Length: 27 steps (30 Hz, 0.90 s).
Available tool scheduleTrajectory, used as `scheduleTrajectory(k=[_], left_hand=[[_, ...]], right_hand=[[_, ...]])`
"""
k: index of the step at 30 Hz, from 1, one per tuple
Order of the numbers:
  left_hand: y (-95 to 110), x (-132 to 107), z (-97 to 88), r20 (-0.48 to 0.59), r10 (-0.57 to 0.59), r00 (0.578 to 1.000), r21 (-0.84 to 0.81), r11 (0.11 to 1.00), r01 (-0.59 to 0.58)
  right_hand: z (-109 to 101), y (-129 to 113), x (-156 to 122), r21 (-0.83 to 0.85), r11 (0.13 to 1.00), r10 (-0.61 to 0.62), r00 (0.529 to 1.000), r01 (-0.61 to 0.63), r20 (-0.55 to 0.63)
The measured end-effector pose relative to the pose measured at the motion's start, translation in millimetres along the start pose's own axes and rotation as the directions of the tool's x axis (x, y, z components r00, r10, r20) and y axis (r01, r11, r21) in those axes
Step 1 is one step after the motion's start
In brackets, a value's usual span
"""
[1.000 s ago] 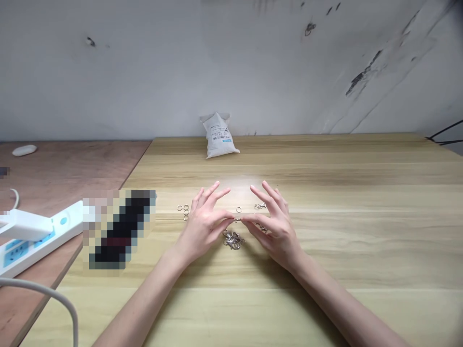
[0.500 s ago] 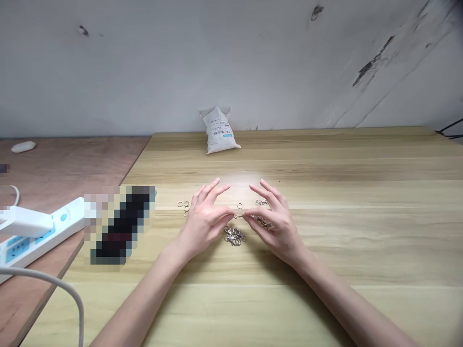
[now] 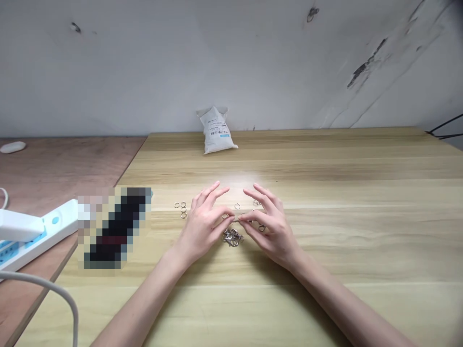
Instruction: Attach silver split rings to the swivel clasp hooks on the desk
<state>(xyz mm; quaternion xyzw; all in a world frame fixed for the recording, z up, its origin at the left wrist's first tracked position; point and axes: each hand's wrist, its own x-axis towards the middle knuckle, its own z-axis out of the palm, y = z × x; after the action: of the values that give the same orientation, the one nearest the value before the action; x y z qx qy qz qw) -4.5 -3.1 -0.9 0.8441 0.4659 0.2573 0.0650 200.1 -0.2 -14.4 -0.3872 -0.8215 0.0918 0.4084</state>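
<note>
My left hand [image 3: 205, 217] pinches thumb against forefinger at the edge of a small metal ring [image 3: 236, 220], its other fingers raised. On the opposite side, my right hand [image 3: 270, 224] pinches the same small piece, which the fingertips mostly cover. Just below the fingertips lies a pile of silver lobster clasps [image 3: 232, 238]. One loose ring [image 3: 237, 206] rests beyond the pinch. Several more rings [image 3: 183, 210] lie left of my left hand. More metal clasps [image 3: 262, 227] are partly hidden behind my right hand.
A white printed packet [image 3: 217, 135] leans near the wall at the back of the wooden table [image 3: 343, 193]. To the left are a blurred-out dark object [image 3: 117, 226], a white power strip [image 3: 54, 226] and a grey cable [image 3: 68, 294].
Both hands stay pinched together over the pile, the right fingers shifting slightly. The whole view has slid a little, so the things appear farther left.
</note>
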Motion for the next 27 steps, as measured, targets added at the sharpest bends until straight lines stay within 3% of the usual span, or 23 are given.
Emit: scheduleTrajectory(k=[7, 14, 19, 23, 27], left_hand=[[2.7, 0.4, -0.2, 0.025, 0.015, 1.0, -0.096, 0.995, -0.012], [-1.1, 1.8, -0.4, -0.017, 0.087, 0.996, -0.011, 0.996, -0.087], [-1.9, 3.3, -4.4, -0.072, 0.147, 0.987, 0.066, 0.988, -0.142], [-2.7, 3.7, -7.8, -0.114, 0.064, 0.991, -0.007, 0.998, -0.065], [-0.3, 2.9, -9.1, -0.09, 0.003, 0.996, -0.055, 0.998, -0.008]], right_hand=[[-1.0, 1.7, -1.2, 0.009, 0.999, 0.045, 0.999, -0.045, -0.004], [0.0, -0.1, -1.8, 0.005, 0.999, 0.045, 0.999, -0.045, 0.004], [1.9, 4.8, -4.5, -0.029, 0.988, 0.155, 0.985, -0.153, 0.076], [2.1, 7.5, -4.9, -0.112, 0.98, 0.176, 0.982, -0.167, 0.073], [-1.1, -1.1, -1.5, -0.133, 0.987, 0.095, 0.995, -0.092, 0.022]])
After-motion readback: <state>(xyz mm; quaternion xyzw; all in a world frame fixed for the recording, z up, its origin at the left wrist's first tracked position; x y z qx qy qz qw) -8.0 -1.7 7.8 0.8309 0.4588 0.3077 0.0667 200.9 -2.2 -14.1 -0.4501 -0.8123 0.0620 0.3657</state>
